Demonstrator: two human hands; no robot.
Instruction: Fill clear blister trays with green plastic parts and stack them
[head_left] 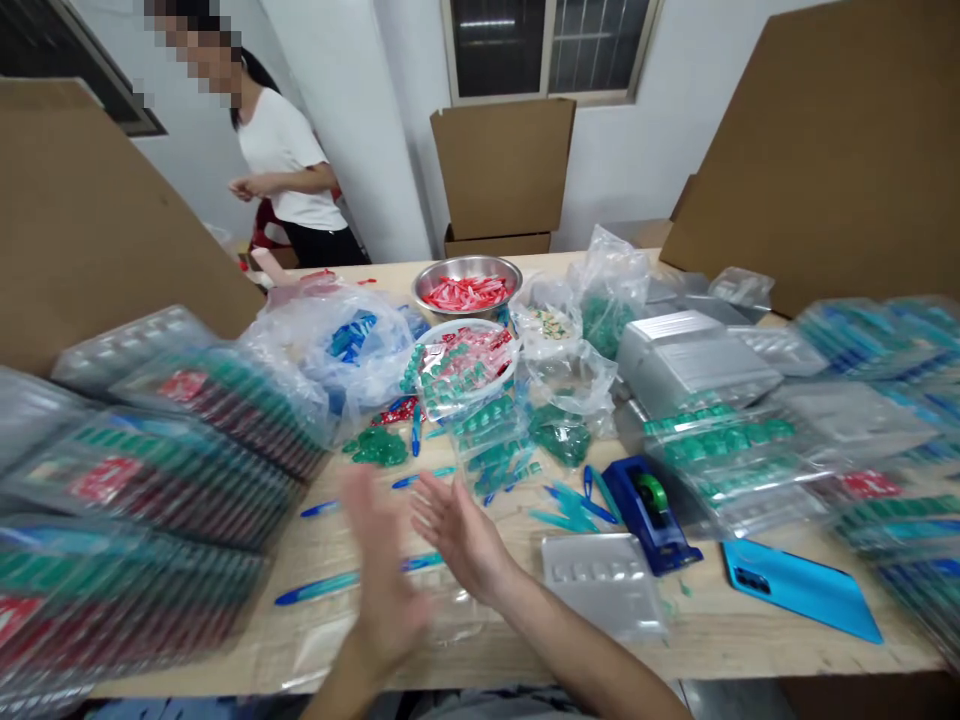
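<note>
My left hand [384,565], smeared by motion, is raised over the front of the wooden table with its fingers stretched upward and nothing visible in it. Facing it from the right is my right hand [466,540], open, palm inward, fingers extended. A gap separates the two. Beneath them lie blue pen-shaped pieces [319,588] and transparent plastic sheeting [315,648]. To the right of my right hand rests a transparent blister tray [600,585], beside a blue tape dispenser [649,515] with a green roll. Small green pieces [379,446] are heaped beyond my left hand.
Stacks of filled blister packs [150,480] line the left; more packs [742,450] and a blue phone [802,590] occupy the right. Behind are plastic bags [337,350], a white tub [465,370] and a metal bowl [466,290]. A person [289,160] stands back left.
</note>
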